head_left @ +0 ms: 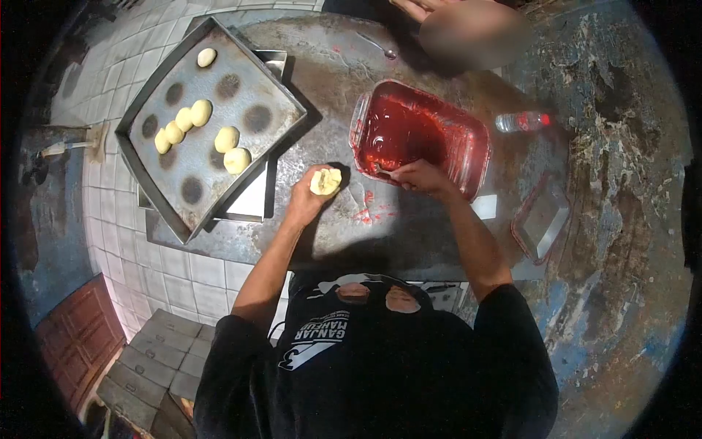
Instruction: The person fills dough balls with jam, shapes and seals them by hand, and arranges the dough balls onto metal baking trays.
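- A worn, dark counter (329, 66) (its surface stained with red smears) carries everything.
- On it lie a baking tray (146, 110), a red-smeared dish (475, 157), a plastic bottle (523, 121), a spoon (376, 45) and a small lid (541, 219).

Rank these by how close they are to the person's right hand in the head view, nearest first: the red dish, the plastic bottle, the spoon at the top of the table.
From the right hand:
1. Red dish: the hand is at its near edge.
2. Plastic bottle: lying on its side beyond the dish, to the right.
3. Spoon: at the table's far edge, near another person's hand.
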